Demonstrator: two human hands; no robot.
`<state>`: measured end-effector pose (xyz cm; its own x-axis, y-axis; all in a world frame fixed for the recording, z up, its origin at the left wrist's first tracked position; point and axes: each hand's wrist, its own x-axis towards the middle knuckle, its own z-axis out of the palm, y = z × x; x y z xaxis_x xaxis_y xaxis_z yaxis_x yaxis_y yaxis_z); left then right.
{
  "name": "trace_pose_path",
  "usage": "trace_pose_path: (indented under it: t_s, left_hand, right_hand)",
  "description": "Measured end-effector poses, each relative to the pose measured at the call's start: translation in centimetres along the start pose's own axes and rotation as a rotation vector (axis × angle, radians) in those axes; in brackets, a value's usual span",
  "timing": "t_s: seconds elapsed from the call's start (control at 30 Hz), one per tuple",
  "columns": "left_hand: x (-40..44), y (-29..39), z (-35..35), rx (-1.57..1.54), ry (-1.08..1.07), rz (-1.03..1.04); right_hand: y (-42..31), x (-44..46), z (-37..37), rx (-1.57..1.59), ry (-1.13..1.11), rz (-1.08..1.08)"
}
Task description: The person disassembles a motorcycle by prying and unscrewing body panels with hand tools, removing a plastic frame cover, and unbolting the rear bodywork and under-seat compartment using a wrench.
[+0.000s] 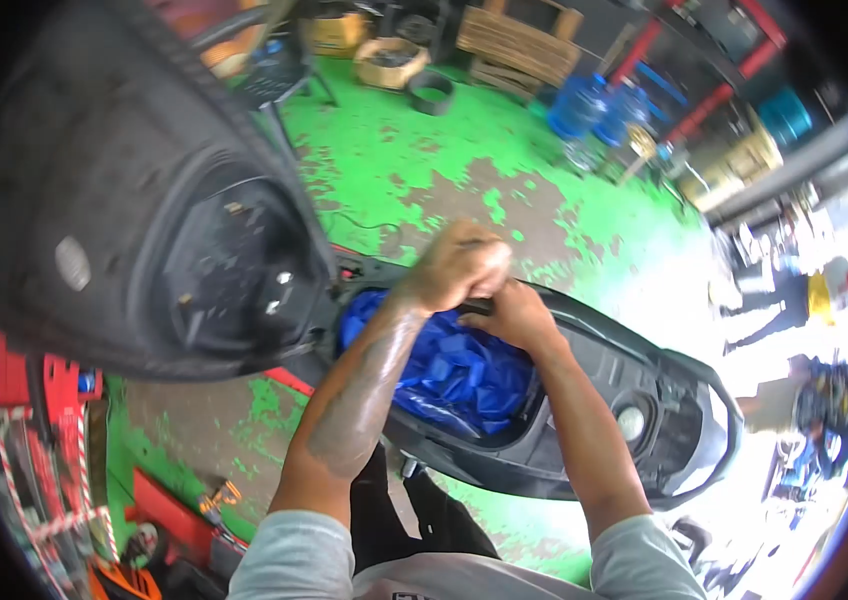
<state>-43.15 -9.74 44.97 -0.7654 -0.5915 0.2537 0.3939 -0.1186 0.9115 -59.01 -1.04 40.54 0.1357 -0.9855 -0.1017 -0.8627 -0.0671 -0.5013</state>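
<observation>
A scooter's under-seat storage box [489,440] lies open below me, with crumpled blue plastic sheeting [464,370] filling it. My left hand [459,265] is closed in a fist above the box's far rim. Right beside and just below it is my right hand [519,318], its fingers curled and its thumb pointing left over the blue plastic. The two hands appear to touch. Something dark shows between them, but what either one grips is hidden. The scooter's seat [74,200] is tipped up on the left, its underside facing me.
A round fuel cap [631,422] sits on the scooter's tail to the right. Blue water bottles [579,105], a cardboard box [389,62] and a black ring-shaped tub [430,92] stand on the worn green floor [384,150]. Red metal equipment [174,515] is at lower left. People [829,405] are at far right.
</observation>
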Motion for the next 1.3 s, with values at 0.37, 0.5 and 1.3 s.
trace_pose_path:
  t_s: [0.37,0.5,1.3]
  left_hand:
    - [0.8,-0.4,1.4,0.104,0.082,0.109]
    - [1.0,-1.6,3.3,0.216,0.551,0.246]
    - [1.2,0.6,-0.9,-0.046,-0.162,0.071]
  right_hand:
    - [-0.2,1.3,0.1,-0.097,-0.235,0.232]
    - [1.0,1.3,1.3,-0.096,-0.180,0.136]
    - [3.2,2.8,1.0,0.051,-0.241,-0.021]
